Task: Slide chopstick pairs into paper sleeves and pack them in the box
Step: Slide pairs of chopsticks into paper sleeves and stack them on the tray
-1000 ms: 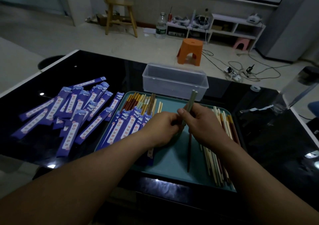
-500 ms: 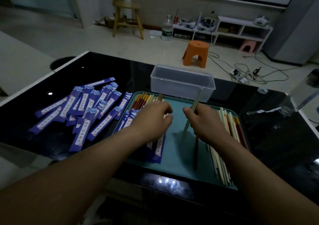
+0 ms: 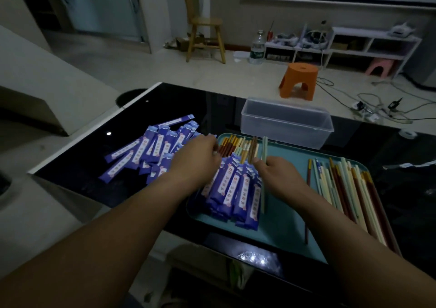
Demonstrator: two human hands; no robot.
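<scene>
As the right hand [image 3: 280, 177] grips a chopstick [image 3: 264, 147], the left hand [image 3: 198, 160] covers sleeves [image 3: 151, 151].

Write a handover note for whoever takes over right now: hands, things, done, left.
Left hand: over the tray's left edge, by the empty sleeves piled beside the tray; whether it holds anything is not visible.
Right hand: grips pale green chopsticks, unsleeved, above the tray.
Done: a row of sleeved pairs lies on the tray's left half.
Left: loose chopsticks on the tray's right side need sleeves. The clear box behind the tray looks empty, so nothing is packed yet.
</scene>
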